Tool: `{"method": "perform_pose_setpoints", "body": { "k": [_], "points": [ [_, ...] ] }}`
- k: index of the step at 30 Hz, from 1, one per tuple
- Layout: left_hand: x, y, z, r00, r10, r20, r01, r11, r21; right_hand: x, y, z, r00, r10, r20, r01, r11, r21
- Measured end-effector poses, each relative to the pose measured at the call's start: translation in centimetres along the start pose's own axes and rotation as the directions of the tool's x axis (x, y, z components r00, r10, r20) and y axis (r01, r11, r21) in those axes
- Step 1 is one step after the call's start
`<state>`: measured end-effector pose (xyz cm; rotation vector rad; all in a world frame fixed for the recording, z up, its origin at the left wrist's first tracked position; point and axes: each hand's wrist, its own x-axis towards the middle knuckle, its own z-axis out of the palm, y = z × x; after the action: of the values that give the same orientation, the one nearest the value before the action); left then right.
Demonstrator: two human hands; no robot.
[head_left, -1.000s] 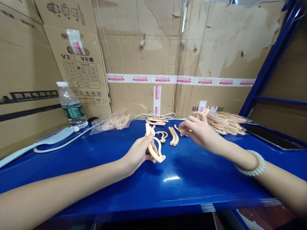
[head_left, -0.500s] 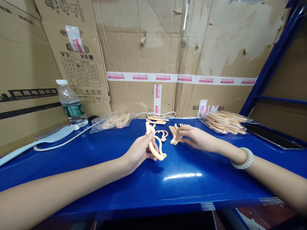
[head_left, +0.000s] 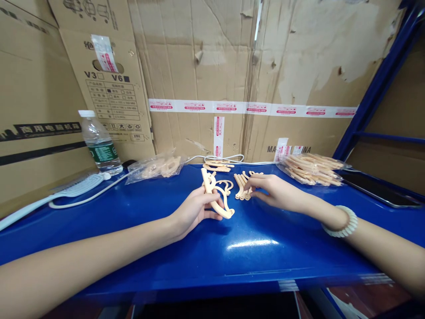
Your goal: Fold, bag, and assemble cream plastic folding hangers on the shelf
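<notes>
My left hand is closed around a curved cream-coloured piece with open loops, held tilted above the blue table. My right hand has its fingers bent down at the right end of a row of cream stick-shaped pieces. Its thumb and fingertips meet at one of these sticks, partly hidden by the fingers. Behind the left hand's piece lies a cream ring-like curved piece. Farther back sit flat cream pieces, and small curved bits lie beyond the row.
Clear bags of cream parts lie at the back left and back right. A water bottle, a pale blue brush-like object and a white cable are at left. A dark phone-like slab lies at right; cardboard stands behind.
The left hand and its piece have shifted slightly right. The sticks beside my right hand now show as a more evenly spread row, with the fingers still at its right end.
</notes>
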<state>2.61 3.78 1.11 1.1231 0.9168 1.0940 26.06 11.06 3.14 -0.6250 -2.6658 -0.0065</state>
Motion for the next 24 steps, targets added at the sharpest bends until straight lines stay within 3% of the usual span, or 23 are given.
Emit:
{"method": "perform_pose_setpoints", "body": {
  "k": [4,9,20,24],
  "points": [
    [-0.2,-0.2,0.1,0.998,0.035,0.055,-0.038,0.998,0.057,0.0,-1.8,0.3,0.973,-0.161,-0.168,0.161,0.987,-0.016],
    [-0.3,-0.7,0.2,0.987,0.103,0.122,-0.123,0.979,0.164,0.0,-4.1,0.8,0.902,-0.432,-0.029,0.42,0.889,-0.184],
    [-0.5,-0.6,0.0,0.949,0.259,0.178,-0.305,0.9,0.312,-0.2,-5.1,0.7,0.898,-0.441,0.016,0.426,0.857,-0.289],
    [-0.6,-0.4,0.0,0.94,0.323,0.109,-0.34,0.869,0.36,-0.3,-5.0,0.8,0.899,-0.435,-0.044,0.414,0.88,-0.232]
  ]
}}
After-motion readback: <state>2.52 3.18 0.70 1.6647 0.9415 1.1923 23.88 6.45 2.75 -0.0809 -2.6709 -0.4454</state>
